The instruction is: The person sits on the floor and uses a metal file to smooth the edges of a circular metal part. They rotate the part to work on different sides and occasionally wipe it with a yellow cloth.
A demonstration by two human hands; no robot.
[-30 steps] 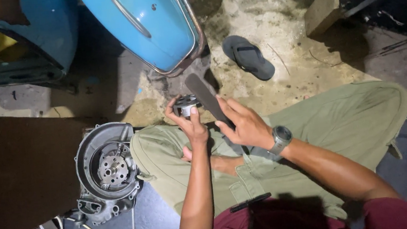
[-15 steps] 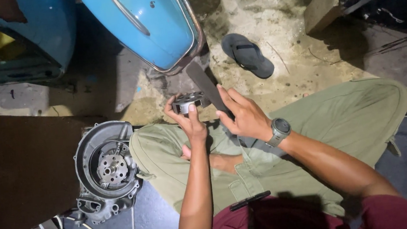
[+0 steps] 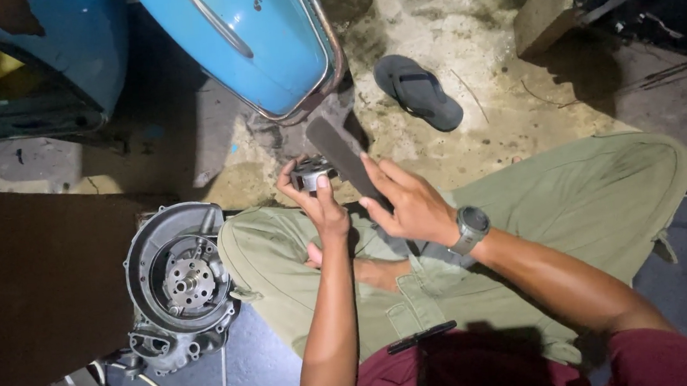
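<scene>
Engine case [image 3: 180, 284]: on floor by left knee. Left hand [image 3: 316, 200]: fingers curled, pinching small metal part [image 3: 311, 173] above knee. Right hand [image 3: 407, 204]: gripping dark flat file [image 3: 344, 155], touching part. Beyond: sandal [image 3: 418, 92], blue panel [image 3: 249, 38].

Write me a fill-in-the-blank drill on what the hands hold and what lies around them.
1. The left hand grips a small round ____ part.
2. The right hand holds a flat dark block, and a ____ sits on its wrist.
3. A single dark ____ lies on the ground beyond the knees.
4. The engine casing rests beside the person's ____ knee.

Missing words: metal; watch; sandal; left
</scene>
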